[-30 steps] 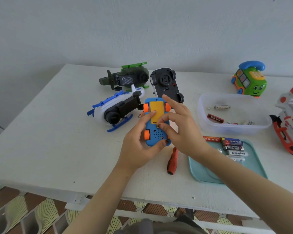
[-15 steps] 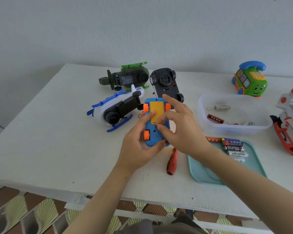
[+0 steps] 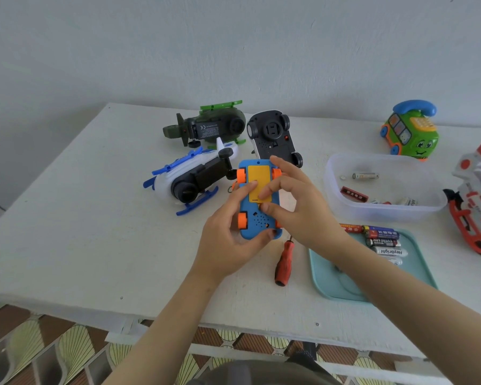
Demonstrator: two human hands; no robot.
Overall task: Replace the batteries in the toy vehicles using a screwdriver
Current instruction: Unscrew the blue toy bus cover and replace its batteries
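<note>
The blue toy car (image 3: 257,220) is held belly-up just above the counter (image 3: 81,232), near its middle, with the left hand (image 3: 228,237) curled round its near end and that thumb lying flat on the yellow battery cover (image 3: 257,176). The right hand (image 3: 303,209) nips at the cover's lower edge between bent forefinger and thumb, its other fingers fanned over the far wheel. Whether a screw holds that cover cannot be made out. If one does, bare-finger prying would likely bend or snap the plastic tab, since the red-handled screwdriver (image 3: 285,259) lies unused on the counter just below the car. If the cover is loose, a sudden release could send it, and any small screw, skidding among the toys (the white-and-blue helicopter (image 3: 189,176) lies just beside the car). The left hand's hold looks shallow, so a hard push from the right could twist the car out of it and onto the screwdriver. A mix-up is also possible: fresh cells (image 3: 383,241) sit on the teal tray (image 3: 342,284) close to the clear tub (image 3: 386,212) of loose ones.
</note>
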